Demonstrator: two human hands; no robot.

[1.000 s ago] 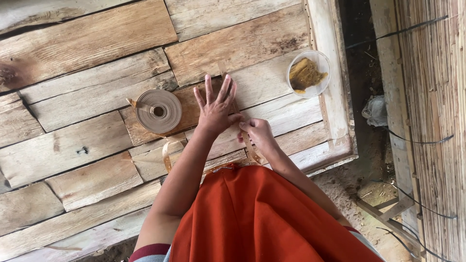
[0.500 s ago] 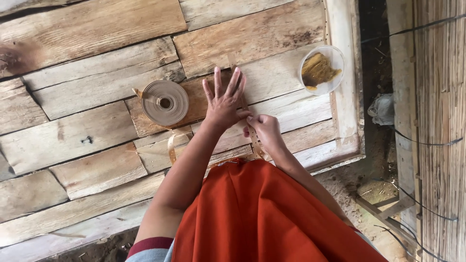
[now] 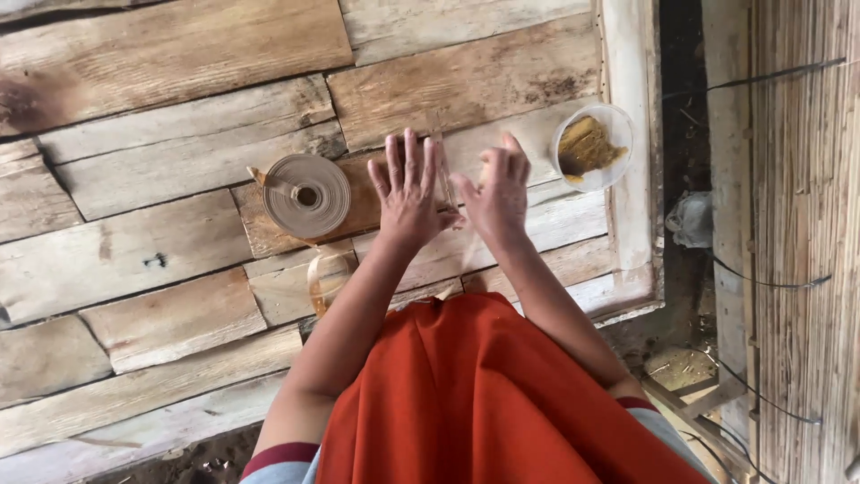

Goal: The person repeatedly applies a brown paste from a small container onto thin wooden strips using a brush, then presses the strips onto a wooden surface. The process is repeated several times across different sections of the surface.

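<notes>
My left hand (image 3: pixel 408 193) lies flat on the wooden planks with its fingers spread, pressing on a thin pale strip (image 3: pixel 442 175) that runs between my hands. Just to its right, my right hand (image 3: pixel 498 193) has its fingers curled and pinches that strip, which trails back toward my lap. A coiled roll of beige strip (image 3: pixel 306 194) lies flat on the planks a little left of my left hand. A loose loop of the strip (image 3: pixel 324 273) curls by my left forearm. My lap is covered by an orange cloth (image 3: pixel 484 394).
A clear round bowl (image 3: pixel 606 170) with yellow-brown matter stands right of my right hand, near the pale edge board (image 3: pixel 630 72) of the plank floor. Beyond it are a dark gap and a reed wall (image 3: pixel 806 224) with wires. A nail (image 3: pixel 157 261) sticks in a plank at left.
My right hand has risen from beside my left wrist to level with the left hand's fingers, drawing the strip up. The left hand stays spread on the planks.
</notes>
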